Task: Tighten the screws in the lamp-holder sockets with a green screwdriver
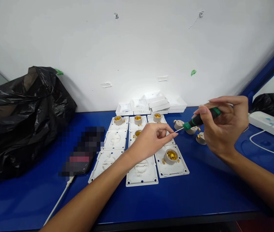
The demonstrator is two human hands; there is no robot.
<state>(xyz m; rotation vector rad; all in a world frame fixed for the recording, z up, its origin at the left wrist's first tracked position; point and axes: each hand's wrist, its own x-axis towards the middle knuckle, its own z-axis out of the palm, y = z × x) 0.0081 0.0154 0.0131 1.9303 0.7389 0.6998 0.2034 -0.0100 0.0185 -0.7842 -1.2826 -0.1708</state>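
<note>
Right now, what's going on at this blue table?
A person's right hand holds a green and black screwdriver, its metal tip pointing toward the pinched fingertips of the left hand. Whatever those fingertips may hold is too small to tell. Beneath and around the left hand, square white plastic plates lie in rows on the blue table; some bear round sockets with gold-coloured threaded insides, others have none. More round sockets lie loose near the right hand, and white plastic boxes sit against the wall.

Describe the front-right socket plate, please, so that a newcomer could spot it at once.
On the blue table, find the rows of white plates. In the nearest row, look for the right-hand plate. Unlike its two row neighbours, it bears a gold-lined round socket.
</note>
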